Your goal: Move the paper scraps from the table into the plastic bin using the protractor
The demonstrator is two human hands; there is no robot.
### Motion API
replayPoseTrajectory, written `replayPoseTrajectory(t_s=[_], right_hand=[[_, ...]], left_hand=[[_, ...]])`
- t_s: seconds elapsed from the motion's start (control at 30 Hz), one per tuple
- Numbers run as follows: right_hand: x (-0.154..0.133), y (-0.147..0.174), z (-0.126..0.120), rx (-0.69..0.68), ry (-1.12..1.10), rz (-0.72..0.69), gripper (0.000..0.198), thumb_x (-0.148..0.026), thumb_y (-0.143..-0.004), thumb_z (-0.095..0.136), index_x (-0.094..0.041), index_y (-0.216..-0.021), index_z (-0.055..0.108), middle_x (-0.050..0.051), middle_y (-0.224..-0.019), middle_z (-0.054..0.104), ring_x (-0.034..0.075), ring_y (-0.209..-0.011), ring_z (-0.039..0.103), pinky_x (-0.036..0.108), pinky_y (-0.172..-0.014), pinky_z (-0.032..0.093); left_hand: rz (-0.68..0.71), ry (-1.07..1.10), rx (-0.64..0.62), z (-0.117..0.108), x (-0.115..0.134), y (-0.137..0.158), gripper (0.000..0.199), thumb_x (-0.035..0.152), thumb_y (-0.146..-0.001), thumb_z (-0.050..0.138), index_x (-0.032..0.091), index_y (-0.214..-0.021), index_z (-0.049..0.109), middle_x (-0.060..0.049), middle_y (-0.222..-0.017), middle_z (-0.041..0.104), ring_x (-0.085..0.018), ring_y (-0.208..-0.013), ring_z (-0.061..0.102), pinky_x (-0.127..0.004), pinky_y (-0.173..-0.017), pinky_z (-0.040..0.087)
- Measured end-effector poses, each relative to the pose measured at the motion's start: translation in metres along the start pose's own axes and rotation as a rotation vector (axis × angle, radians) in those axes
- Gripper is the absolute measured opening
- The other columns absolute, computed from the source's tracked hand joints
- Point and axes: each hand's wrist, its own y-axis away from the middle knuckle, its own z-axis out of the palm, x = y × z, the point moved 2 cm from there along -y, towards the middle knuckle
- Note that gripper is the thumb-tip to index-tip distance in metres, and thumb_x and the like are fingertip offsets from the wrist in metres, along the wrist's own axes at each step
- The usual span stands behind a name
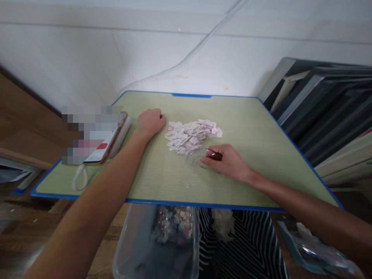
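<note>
Table (261,131): pale, blue-edged.
Right hand (229,161): fingers clamped on a clear plastic piece (194,155).
Left hand (149,123): curled closed; I cannot see inside.

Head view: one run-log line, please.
left hand: curled beside paper scraps | right hand: holding clear curved object | paper scraps: heaped on table

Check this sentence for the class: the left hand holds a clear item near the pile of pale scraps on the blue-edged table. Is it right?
Not quite. The head view shows the right hand, not the left, holding the clear item near the pile of pale scraps on the blue-edged table.
</note>
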Motion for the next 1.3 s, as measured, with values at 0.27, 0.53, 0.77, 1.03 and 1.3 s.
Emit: replayPoseTrajectory(t_s=[0.27, 0.53, 0.77, 1.03, 1.3], right_hand=[[-0.024, 0.014, 0.018, -0.264, 0.266, -0.013, 0.033, -0.023, -0.083, 0.070, -0.017, -0.059, 0.048, -0.007, -0.053, 0.042, 0.008, -0.053, 0.036, 0.025, -0.057, 0.023], [-0.025, 0.021, 0.025, -0.394, 0.217, -0.222, 0.033, -0.036, -0.089, 0.065, -0.017, -0.064, 0.055, -0.003, -0.059, 0.052, 0.010, -0.058, 0.043, 0.027, -0.064, 0.031], [-0.025, 0.024, 0.027, -0.507, 0.131, -0.336, 0.032, -0.035, -0.091, 0.067, -0.018, -0.067, 0.055, -0.003, -0.061, 0.052, 0.011, -0.062, 0.044, 0.026, -0.064, 0.033], [-0.026, 0.023, 0.024, -0.442, 0.040, -0.265, 0.026, -0.024, -0.087, 0.067, -0.018, -0.066, 0.052, -0.005, -0.060, 0.047, 0.008, -0.056, 0.041, 0.023, -0.057, 0.030], [-0.027, 0.022, 0.024, -0.435, 0.054, -0.234, 0.029, -0.026, -0.087, 0.067, -0.018, -0.064, 0.050, -0.005, -0.059, 0.046, 0.008, -0.055, 0.040, 0.022, -0.055, 0.030]], left_hand=[[-0.002, -0.006, -0.005, -0.001, 0.001, 0.000, 0.050, 0.033, -0.089, 0.030, 0.017, -0.116, 0.070, -0.017, -0.117, 0.071, -0.033, -0.107, 0.064, -0.042, -0.086, 0.050], [0.003, 0.003, -0.009, -0.002, 0.001, 0.000, 0.051, 0.033, -0.089, 0.030, 0.016, -0.117, 0.069, -0.018, -0.118, 0.071, -0.034, -0.108, 0.063, -0.043, -0.087, 0.050], [-0.007, -0.014, -0.003, 0.000, 0.001, -0.001, 0.050, 0.033, -0.089, 0.030, 0.018, -0.115, 0.070, -0.016, -0.116, 0.072, -0.033, -0.106, 0.063, -0.041, -0.086, 0.050], [0.000, 0.003, 0.001, 0.001, 0.000, -0.002, 0.050, 0.033, -0.089, 0.031, 0.017, -0.116, 0.070, -0.018, -0.117, 0.071, -0.034, -0.107, 0.063, -0.043, -0.087, 0.050], [-0.007, -0.002, -0.013, 0.000, 0.001, 0.000, 0.053, 0.034, -0.089, 0.029, 0.016, -0.119, 0.069, -0.018, -0.118, 0.070, -0.033, -0.107, 0.063, -0.042, -0.088, 0.049]])
